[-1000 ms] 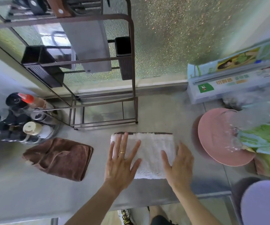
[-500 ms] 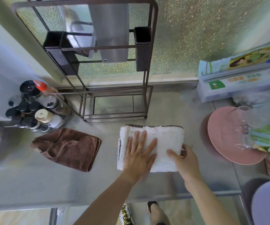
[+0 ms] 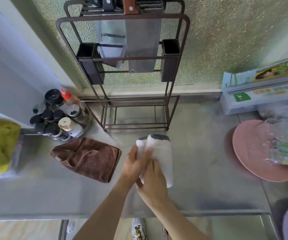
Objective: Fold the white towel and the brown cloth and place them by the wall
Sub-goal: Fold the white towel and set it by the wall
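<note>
The white towel (image 3: 162,153) lies on the grey counter in the middle, folded into a narrow thick bundle with a dark edge at its far end. My left hand (image 3: 133,164) grips the towel's left side. My right hand (image 3: 154,183) lies over the near left part of the towel, fingers on the cloth. The brown cloth (image 3: 87,157) lies crumpled and loosely folded to the left of the towel, apart from both hands.
A dark metal knife rack (image 3: 136,104) stands by the frosted glass wall behind the towel. Spice bottles (image 3: 60,116) cluster at the left, a pink plate (image 3: 254,149) under plastic bags at the right, a wrap box (image 3: 260,96) at the back right.
The towel was a wide rectangle under my flat hands. Now its right half is folded over to the left, and both hands have come together on its left side.
</note>
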### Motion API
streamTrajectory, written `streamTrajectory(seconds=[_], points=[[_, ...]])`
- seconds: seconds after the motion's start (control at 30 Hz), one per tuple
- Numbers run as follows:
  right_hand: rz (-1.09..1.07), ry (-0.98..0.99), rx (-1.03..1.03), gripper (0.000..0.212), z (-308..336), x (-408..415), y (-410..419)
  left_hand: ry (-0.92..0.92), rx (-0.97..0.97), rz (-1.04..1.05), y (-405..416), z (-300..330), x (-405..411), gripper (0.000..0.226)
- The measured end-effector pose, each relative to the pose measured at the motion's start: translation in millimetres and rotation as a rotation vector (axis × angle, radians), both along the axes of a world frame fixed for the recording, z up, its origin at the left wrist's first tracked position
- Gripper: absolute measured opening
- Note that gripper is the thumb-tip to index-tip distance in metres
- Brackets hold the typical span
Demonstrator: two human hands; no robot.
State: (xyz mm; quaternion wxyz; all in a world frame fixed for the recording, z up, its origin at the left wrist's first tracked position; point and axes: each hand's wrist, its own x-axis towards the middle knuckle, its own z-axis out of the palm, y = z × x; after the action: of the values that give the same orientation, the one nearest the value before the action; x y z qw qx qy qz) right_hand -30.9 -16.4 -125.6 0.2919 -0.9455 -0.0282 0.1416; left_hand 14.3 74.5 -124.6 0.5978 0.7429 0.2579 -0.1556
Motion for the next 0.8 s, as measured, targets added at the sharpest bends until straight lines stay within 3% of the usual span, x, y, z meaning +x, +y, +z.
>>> streamTrajectory(seconds=[0.1,0.2,0.27,0.3,0.37,0.43,0.57,0.73,0.8], points=[[0.075,0.031,0.06,0.051,-5,-2,-1,-0.049,0.225,-0.065,6,-15,6,0.044],[0.029,-0.185,0.128,0.023,-2,1,-17,-0.153,0.418,-0.06,9,-21,11,0.037],[-0.023,-0.341,0.067,0.032,-6,8,-30,-0.161,0.369,-0.005,10,-18,14,0.014],[-0.056,-0.374,0.032,0.04,-9,14,-35,-0.163,0.323,0.026,10,-16,14,0.014],[-0.085,-0.317,-0.005,0.06,-12,27,-40,-0.212,0.247,0.078,12,-17,16,0.023],[-0.029,-0.225,-0.017,0.071,-17,38,-40,-0.208,0.174,0.143,15,-18,17,0.019],[0.154,-0.207,-0.08,0.07,-25,38,-40,-0.06,0.059,0.216,20,-29,24,0.01],[0.377,-0.201,-0.184,0.067,-27,28,-42,0.053,-0.124,0.238,18,-22,29,0.03],[0.42,-0.189,-0.222,0.065,-28,26,-40,-0.029,0.085,0.113,15,-26,25,0.029]])
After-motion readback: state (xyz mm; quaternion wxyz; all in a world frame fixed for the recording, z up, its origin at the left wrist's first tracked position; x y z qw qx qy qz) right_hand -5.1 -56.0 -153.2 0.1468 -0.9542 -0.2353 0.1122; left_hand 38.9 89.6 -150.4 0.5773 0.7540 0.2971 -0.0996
